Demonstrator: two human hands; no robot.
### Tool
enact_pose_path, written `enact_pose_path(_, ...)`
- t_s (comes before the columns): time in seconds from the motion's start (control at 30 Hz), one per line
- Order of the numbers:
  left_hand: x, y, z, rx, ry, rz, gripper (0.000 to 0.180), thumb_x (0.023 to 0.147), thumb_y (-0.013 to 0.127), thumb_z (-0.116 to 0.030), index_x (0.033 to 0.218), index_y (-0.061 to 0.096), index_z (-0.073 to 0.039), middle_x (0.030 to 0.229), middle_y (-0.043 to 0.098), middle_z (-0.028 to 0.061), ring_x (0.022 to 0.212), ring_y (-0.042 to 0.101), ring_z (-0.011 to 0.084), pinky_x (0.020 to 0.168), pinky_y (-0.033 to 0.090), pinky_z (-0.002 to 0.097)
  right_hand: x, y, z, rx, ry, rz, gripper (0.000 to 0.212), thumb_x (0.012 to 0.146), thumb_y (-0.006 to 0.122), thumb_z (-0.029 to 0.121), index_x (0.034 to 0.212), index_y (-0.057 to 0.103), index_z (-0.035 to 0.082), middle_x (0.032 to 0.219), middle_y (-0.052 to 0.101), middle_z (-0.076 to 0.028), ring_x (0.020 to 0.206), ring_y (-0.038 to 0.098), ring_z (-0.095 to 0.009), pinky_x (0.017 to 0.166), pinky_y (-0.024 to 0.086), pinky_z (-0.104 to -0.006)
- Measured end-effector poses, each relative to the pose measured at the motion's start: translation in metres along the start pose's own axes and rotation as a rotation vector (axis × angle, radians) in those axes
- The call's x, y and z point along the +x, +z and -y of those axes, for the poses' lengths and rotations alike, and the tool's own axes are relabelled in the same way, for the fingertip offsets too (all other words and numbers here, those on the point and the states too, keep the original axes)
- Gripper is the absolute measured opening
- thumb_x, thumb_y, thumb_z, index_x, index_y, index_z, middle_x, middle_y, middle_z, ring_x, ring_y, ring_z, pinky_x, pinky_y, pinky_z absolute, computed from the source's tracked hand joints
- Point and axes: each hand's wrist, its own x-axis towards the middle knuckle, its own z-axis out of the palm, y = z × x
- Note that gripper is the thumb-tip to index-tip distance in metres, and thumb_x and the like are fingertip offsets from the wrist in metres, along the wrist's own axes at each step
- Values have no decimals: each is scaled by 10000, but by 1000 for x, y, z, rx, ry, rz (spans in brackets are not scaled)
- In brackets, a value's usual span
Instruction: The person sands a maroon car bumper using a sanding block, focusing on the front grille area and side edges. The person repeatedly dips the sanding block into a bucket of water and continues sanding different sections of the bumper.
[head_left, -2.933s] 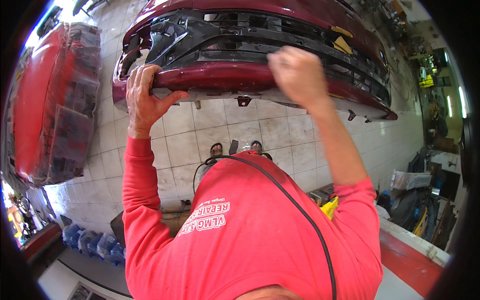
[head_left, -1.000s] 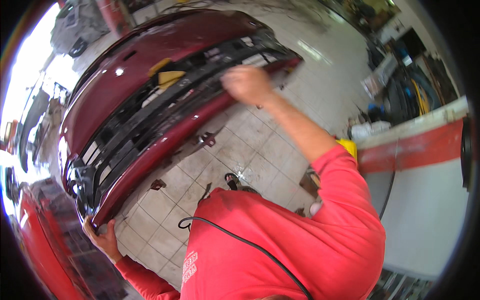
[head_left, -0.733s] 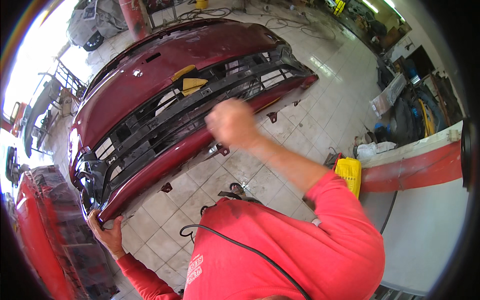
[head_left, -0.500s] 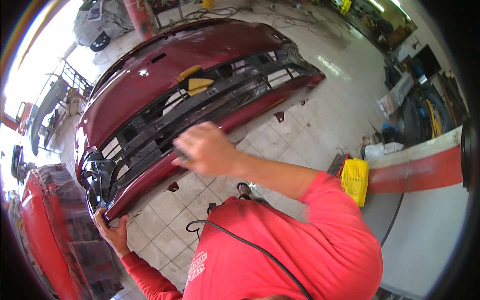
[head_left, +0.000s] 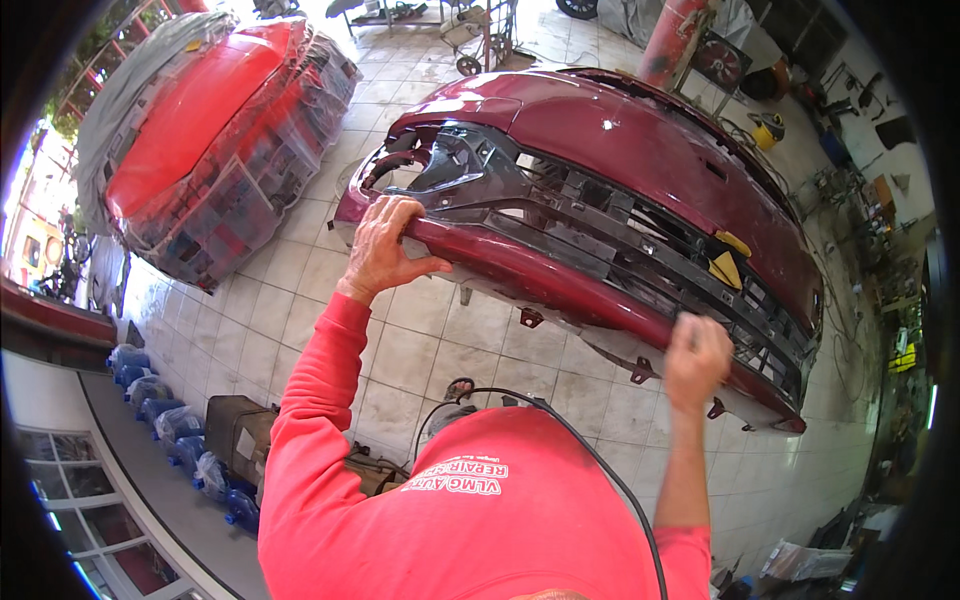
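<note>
A dark red car bumper (head_left: 640,140) with a black plastic grille lies across the floor ahead of me. My left hand (head_left: 385,245) grips its left lower corner, fingers over the red edge and thumb stretched along the underside. On the lower red lip, right of the middle, my right hand (head_left: 697,360) is curled and smeared by motion; whatever is under its fingers is hidden. Just beyond it, two yellow pieces, one a flat wedge (head_left: 725,269), rest on the grille and the red panel.
A bright red bumper (head_left: 205,110), partly wrapped in clear plastic, stands at far left. Blue jugs (head_left: 185,450) line the left wall beside a brown case (head_left: 238,435). A red post (head_left: 675,45) rises behind the bumper. A black cable (head_left: 610,470) runs over my red shirt.
My view has swung left, bringing the bright red bumper and blue jugs into sight. The right hand has moved rightward along the lower lip; the left still holds the corner.
</note>
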Motion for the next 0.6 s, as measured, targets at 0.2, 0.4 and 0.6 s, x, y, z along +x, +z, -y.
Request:
enact_pose_path(0.2, 3, 5, -3, -35, -10, 32, 812, 562, 980, -575, 1105, 634, -81, 1074, 664, 83, 1038, 629, 336, 928, 505, 464, 46, 20, 86, 216, -117, 206, 205, 1039, 630, 225, 950, 718, 62, 935, 716, -126, 915, 682, -332, 856, 502, -454)
enact_pose_path(0.4, 2, 10, -1, -39, 16, -18, 839, 548, 979, -589, 1110, 635, -69, 1071, 659, 85, 1043, 627, 328, 938, 497, 455, -43, -72, -130, -249, 284, 123, 358, 1084, 595, 284, 968, 722, -31, 986, 723, -198, 941, 665, -406, 846, 523, -513)
enact_pose_path(0.6, 3, 6, 2, -23, 47, -48, 853, 575, 942, -673, 1097, 631, -74, 1058, 654, 83, 1041, 628, 329, 927, 490, 466, 5, -26, 1, -132, 64, 171, 291, 1073, 588, 220, 870, 674, 30, 871, 641, -141, 894, 623, -365, 801, 499, -488)
